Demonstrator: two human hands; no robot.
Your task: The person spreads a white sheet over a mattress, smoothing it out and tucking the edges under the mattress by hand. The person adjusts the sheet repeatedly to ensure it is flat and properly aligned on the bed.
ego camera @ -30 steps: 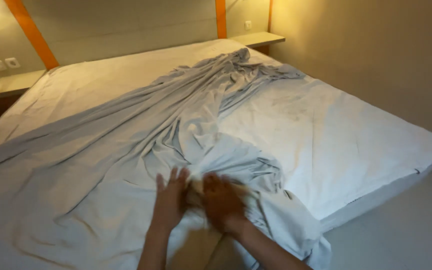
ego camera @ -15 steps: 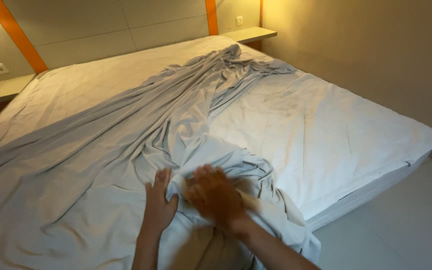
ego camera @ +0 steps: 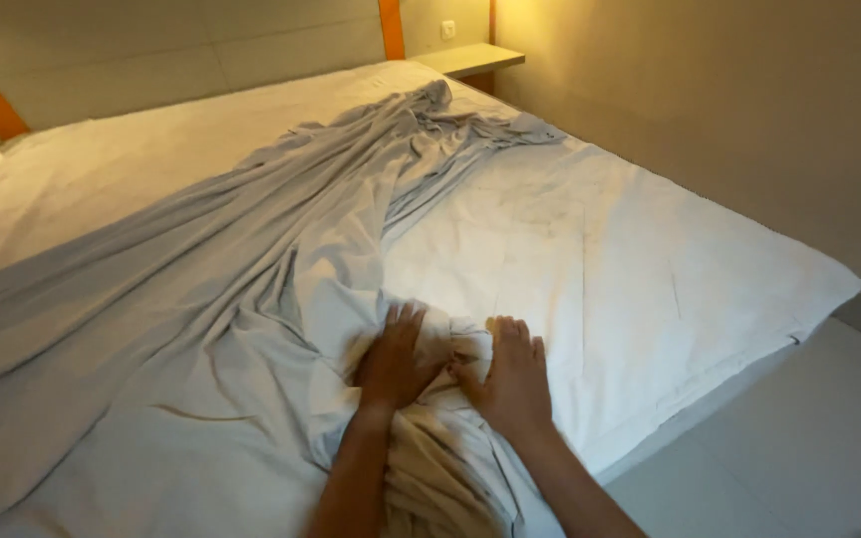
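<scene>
Both my hands are down on the bunched grey bedsheet (ego camera: 251, 299) at the near edge of the bed. My left hand (ego camera: 396, 361) lies palm down on a thick wad of the cloth, fingers (ego camera: 406, 321) spread and pointing toward the head of the bed; its grip is apart, pressing flat and not closed on anything. My right hand (ego camera: 510, 379) sits just beside it, also palm down, its fingers close together, the thumb tucked inward against the folds between the two hands. That grip is likewise apart, laid on the fabric; I cannot tell whether the thumb pinches a fold beneath it.

The bedsheet is crumpled into a heap under and between my palms, and some of it spills off the near edge between my forearms. From the heap it runs in long creases diagonally across the bed to the far corner, covering the left part of the bed.

To the right the white mattress (ego camera: 630, 269) lies bare, smooth with a few faint marks, right up to its corner by the floor (ego camera: 799, 458). Beyond the far end stands a pale wall panel with orange strips (ego camera: 391, 28), and a small shelf (ego camera: 470, 58) sits in the corner beside the beige wall (ego camera: 710, 100).
</scene>
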